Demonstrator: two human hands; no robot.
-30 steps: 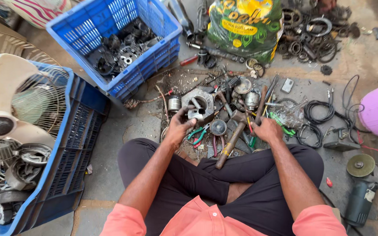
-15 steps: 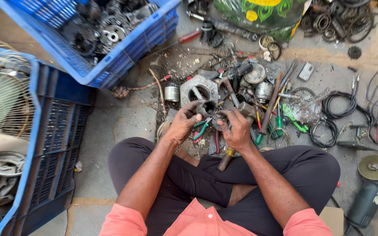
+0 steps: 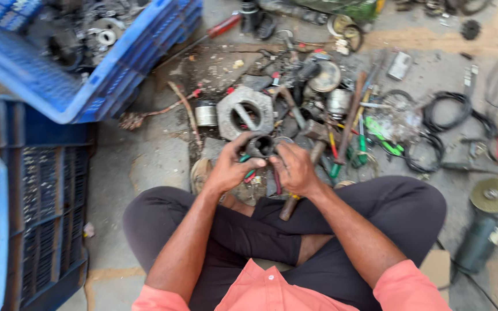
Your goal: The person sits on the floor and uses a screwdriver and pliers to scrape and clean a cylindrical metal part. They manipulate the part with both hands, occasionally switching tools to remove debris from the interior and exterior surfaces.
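Both hands have drawn closer together since half a second ago, and the view has dipped nearer to the pile of parts. Largest in sight is the dark blue crate [image 3: 36, 201] at the left edge, with a brighter blue crate [image 3: 87, 69] of metal parts tilted above it. On the concrete floor [image 3: 157, 155] ahead of the crossed legs lies a grey hexagonal metal housing [image 3: 244, 110] with a round hole, flat among scattered tools; a black coiled cable [image 3: 446, 115] sits well to its right, and a green-bodied motor with a disc top [image 3: 488, 222] stands at the right, near the knee. A wooden-handled hammer [image 3: 301, 184] lies under the hands, its handle running toward the lap. Green-handled pliers [image 3: 353, 151] rest just right of the hands. The left hand [image 3: 229, 167] curls its fingers round a small dark ring-shaped part [image 3: 260, 145] — closed on it from the left side. The right hand [image 3: 295, 168] meets the same part from the right, fingers bent against it — how firmly it grips cannot be told through the blur. That part is held just above the floor, right in front of the hexagonal housing.
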